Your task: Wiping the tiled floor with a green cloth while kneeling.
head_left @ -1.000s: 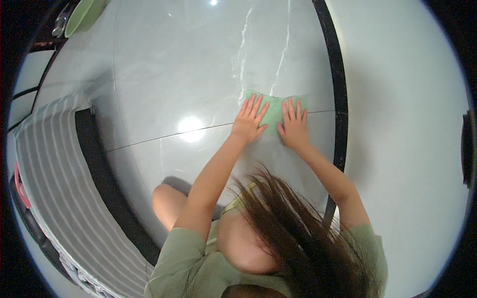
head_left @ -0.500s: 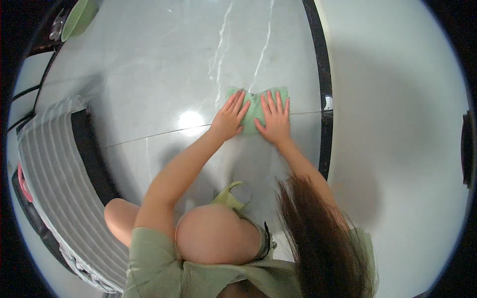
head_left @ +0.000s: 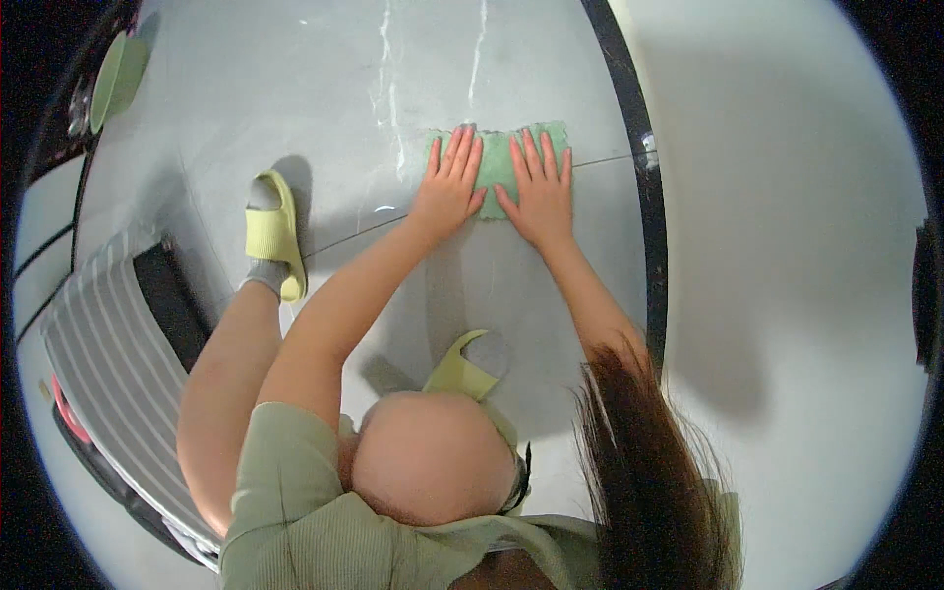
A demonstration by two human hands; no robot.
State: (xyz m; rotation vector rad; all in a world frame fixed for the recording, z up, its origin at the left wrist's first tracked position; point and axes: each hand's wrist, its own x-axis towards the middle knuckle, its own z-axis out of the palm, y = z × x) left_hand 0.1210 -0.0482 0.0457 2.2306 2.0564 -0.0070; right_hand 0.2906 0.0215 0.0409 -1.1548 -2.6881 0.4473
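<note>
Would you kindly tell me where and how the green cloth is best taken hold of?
Probably pinch the green cloth mid near edge, coming from the near side: it lies flat on the tiled floor, and that edge shows uncovered between the left hand and right hand, both flat on it.

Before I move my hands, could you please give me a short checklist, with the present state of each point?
1. Left hand flat on the green cloth: ok, fingers extended.
2. Right hand flat on it too: ok, beside the left with a gap between.
3. Cloth spread, not bunched: ok, though its far edge is wavy.
4. Cloth clear of the black border strip: ok, grey floor shows between.
5. Hair clear of the right arm: cannot tell; they overlap in this view.
6. Floor beneath the cloth clean: cannot tell, it is covered.
</note>
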